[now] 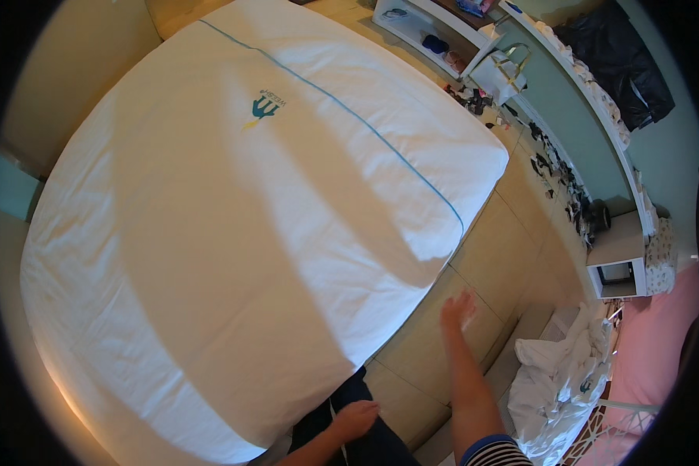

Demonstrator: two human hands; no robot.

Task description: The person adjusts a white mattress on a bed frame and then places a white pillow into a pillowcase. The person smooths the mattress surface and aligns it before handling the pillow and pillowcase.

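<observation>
A large mattress (210,194) in a white fitted cover fills the left and middle of the view. The cover has a thin blue line of piping (342,105) and a small printed emblem (262,107). My left hand (355,419) is in front of my dark trousers, beside the mattress's near edge. Its fingers are curled in, and nothing shows in them. Over the tiled floor to the right of the mattress, my right hand (458,309) is raised, fingers loosely apart and slightly blurred, holding nothing. Neither hand touches the mattress.
A crumpled white cloth (559,373) lies at the lower right, next to a pink cover (660,342). Many shoes (571,186) line the floor along the right wall. A white shelf unit (427,35) and a handbag (501,76) stand beyond the mattress.
</observation>
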